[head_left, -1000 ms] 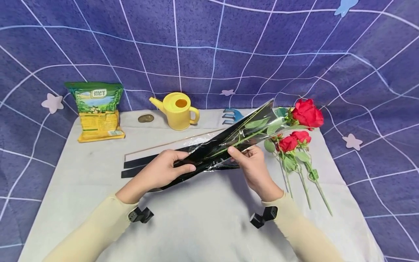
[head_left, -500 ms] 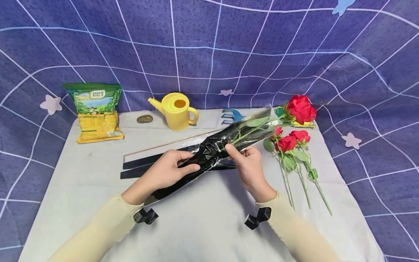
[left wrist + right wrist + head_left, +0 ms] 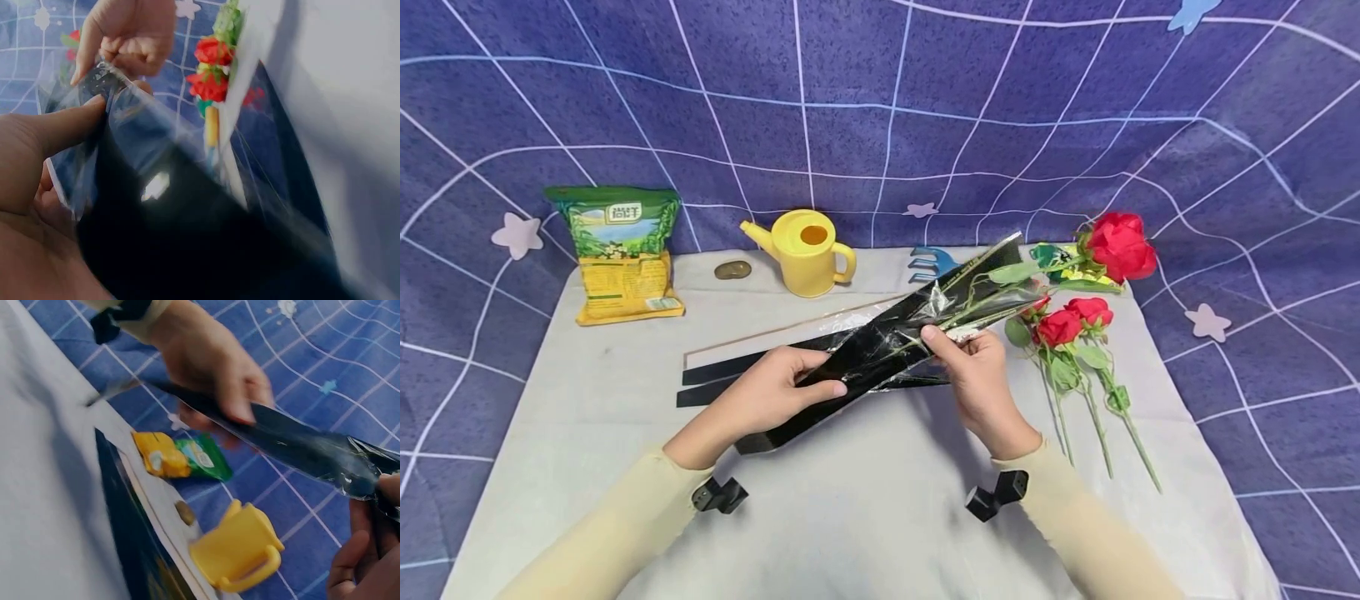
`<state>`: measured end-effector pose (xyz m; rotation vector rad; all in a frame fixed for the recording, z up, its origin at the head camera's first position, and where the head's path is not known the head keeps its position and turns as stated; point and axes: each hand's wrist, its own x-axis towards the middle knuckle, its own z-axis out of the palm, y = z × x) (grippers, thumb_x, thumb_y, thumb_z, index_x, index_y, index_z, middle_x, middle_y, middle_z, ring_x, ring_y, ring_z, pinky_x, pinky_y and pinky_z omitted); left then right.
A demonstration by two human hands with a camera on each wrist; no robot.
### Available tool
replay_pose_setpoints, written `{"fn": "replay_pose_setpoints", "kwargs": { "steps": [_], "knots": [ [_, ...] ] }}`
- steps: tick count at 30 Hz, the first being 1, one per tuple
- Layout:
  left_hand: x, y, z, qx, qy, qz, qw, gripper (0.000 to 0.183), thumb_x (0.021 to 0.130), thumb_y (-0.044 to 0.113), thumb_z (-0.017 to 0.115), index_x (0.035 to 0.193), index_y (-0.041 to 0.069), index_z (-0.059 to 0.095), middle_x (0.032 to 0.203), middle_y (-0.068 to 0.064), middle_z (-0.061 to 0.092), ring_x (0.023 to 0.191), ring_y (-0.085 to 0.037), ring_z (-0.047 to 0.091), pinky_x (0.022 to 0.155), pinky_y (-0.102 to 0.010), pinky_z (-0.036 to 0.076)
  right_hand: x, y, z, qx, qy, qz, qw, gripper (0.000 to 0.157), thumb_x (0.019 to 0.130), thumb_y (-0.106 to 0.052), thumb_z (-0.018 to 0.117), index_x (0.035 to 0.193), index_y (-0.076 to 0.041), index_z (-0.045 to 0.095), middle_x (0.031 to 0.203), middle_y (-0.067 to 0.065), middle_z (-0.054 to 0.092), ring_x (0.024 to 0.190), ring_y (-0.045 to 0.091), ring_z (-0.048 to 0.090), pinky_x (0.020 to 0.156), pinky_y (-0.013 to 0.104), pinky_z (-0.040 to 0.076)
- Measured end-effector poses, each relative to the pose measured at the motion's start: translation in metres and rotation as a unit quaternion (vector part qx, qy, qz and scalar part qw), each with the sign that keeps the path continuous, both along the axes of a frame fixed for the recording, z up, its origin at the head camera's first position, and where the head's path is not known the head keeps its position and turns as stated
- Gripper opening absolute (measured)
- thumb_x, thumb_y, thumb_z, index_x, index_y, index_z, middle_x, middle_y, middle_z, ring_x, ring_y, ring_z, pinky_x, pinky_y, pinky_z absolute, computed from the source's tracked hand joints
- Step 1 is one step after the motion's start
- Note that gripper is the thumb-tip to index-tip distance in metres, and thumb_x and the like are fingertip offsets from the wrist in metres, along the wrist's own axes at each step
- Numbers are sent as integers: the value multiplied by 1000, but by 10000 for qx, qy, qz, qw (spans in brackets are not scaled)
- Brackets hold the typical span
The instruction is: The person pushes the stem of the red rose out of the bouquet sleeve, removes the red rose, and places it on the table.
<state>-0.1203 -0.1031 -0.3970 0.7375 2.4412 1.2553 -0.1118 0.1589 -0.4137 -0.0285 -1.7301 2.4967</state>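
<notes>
In the head view, both hands hold up a long black and clear plastic flower sleeve (image 3: 801,421) slantwise above the table. My left hand (image 3: 767,387) grips its lower middle, thumb on top and fingers beneath. Further up, my right hand (image 3: 981,387) pinches the sleeve and the green rose stem (image 3: 981,302) with thumb and fingers. Beyond the sleeve's upper end sticks a large red rose bloom (image 3: 1122,247). The left wrist view has the left thumb (image 3: 75,125) pressed on the shiny plastic; in the right wrist view the sleeve (image 3: 300,440) spans both hands.
More flat black and clear sleeves (image 3: 718,371) lie under the held one. Several red roses (image 3: 1060,327) lie at the right. Along the back are a green and yellow bag (image 3: 625,258), a stone (image 3: 733,270), a yellow watering can (image 3: 805,258), a blue rake (image 3: 934,263) and a packet (image 3: 1071,267).
Half a second ago the sleeve was bunched up between the hands; now it is drawn straighter. The rose bloom has shifted right and slightly up. Both hands keep their hold.
</notes>
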Motion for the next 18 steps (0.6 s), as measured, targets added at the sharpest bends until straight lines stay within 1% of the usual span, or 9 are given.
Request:
{"fn": "replay_pose_setpoints", "kwargs": {
  "steps": [2, 3, 4, 5, 7, 11, 14, 15, 18],
  "knots": [
    [1, -7, -1, -77, 20, -27, 10000, 32, 86, 45, 64, 70, 22, 50, 65, 9, 29, 59, -8, 31, 59, -28, 34, -1, 5, 2, 38, -19, 58, 10000, 17, 82, -9, 73, 96, -3, 65, 82, 5, 65, 65, 14, 57, 59, 27, 48],
    [2, -9, -1, -81, 7, -32, 10000, 33, 86, 45, 64, 70, 21, 49, 65, 8, 29, 58, -9, 29, 57, -28, 33, -2, 6, 2, 71, -27, 96, 9999, 18, 82, -9, 73, 97, -3, 64, 82, 5, 65, 65, 14, 56, 59, 27, 48],
    [2, -11, -1, -102, -13, -25, 9999, 30, 86, 45, 65, 72, 22, 52, 66, 8, 31, 60, -10, 32, 59, -30, 35, -2, 7, 2, 128, -37, 126, 9998, 18, 83, -10, 73, 96, -3, 64, 81, 5, 64, 64, 14, 55, 59, 27, 48],
    [3, -12, 0, -118, -35, 8, 9999, 23, 85, 46, 65, 77, 25, 58, 70, 11, 40, 65, -7, 39, 64, -30, 39, -2, 7, 2, 174, -42, 135, 9997, 17, 83, -11, 73, 96, -3, 65, 81, 5, 64, 64, 14, 55, 59, 27, 48],
    [3, -11, 1, -111, -41, 59, 9999, 21, 84, 48, 65, 88, 27, 64, 86, 14, 55, 81, -5, 50, 74, -32, 43, -1, 6, 1, 267, -84, 135, 9995, 16, 82, -11, 73, 93, -4, 65, 79, 4, 64, 63, 14, 55, 59, 27, 48],
    [3, -2, 4, 71, -97, -36, 9999, 26, 85, 49, 64, 105, 33, 65, 99, 13, 63, 89, -6, 55, 80, -34, 45, 0, 1, -1, 380, -114, 205, 9990, 16, 82, -12, 74, 93, -4, 66, 82, 6, 66, 67, 14, 60, 61, 28, 50],
    [2, 4, 5, 208, -84, -200, 9995, 15, 87, 44, 63, 93, 30, 64, 83, 11, 60, 74, -10, 51, 71, -32, 44, 2, -2, 0, 404, -92, 360, 9985, 17, 82, -12, 74, 94, -3, 66, 84, 7, 67, 69, 15, 61, 63, 29, 50],
    [2, 5, 5, 212, -52, -199, 9996, 13, 88, 43, 63, 89, 30, 63, 80, 11, 59, 72, -10, 50, 70, -32, 43, 2, -2, 0, 392, -82, 442, 9982, 17, 82, -11, 74, 94, -3, 66, 84, 7, 66, 70, 15, 60, 63, 29, 50],
    [3, 5, 5, 249, -28, -139, 9996, 18, 87, 41, 64, 79, 26, 59, 71, 10, 49, 70, -10, 46, 68, -30, 41, 3, 5, 1, 329, -10, 646, 9974, 15, 82, -8, 73, 94, -4, 65, 84, 6, 66, 69, 15, 59, 65, 28, 50]
  ]
}}
